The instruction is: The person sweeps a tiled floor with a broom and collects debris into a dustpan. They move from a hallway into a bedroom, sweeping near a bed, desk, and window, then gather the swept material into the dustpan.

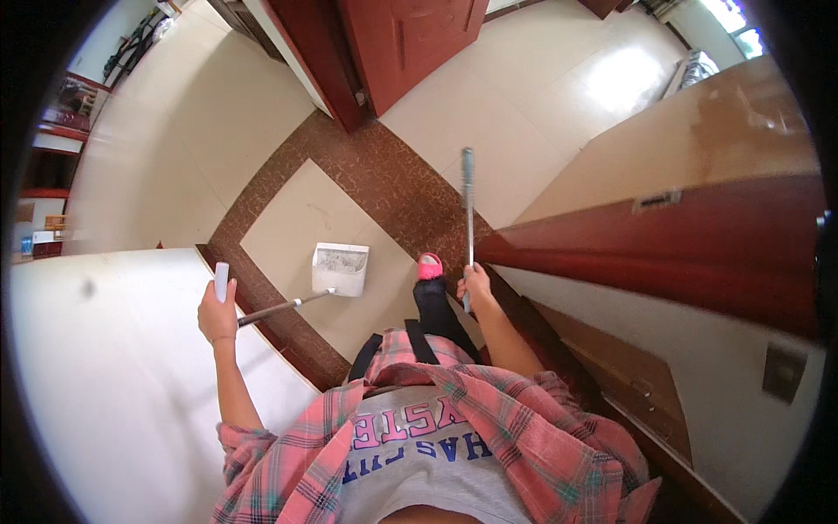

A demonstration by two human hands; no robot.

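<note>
My left hand (pixel 217 314) is closed around the white-tipped grip of a long-handled dustpan. Its brown pole slants down to the white dustpan (pixel 350 281), which is over the pale floor tile ahead of me; the inside of the pan looks grey and mottled. On the other side, my right hand (pixel 475 286) is wrapped round the lower end of a long, thin brush (pixel 468 179). The brush points away from me, with a metal-looking shaft and a narrow grey bristled end. Below the right hand is my foot in a pink slipper (pixel 429 266).
A white wall (pixel 113 349) stands close on my left. To the right is a dark red door edge (pixel 628 249) with a metal latch. Another red door (pixel 410 48) stands ahead beside its frame. Brown patterned bands (pixel 388 183) border the floor tile.
</note>
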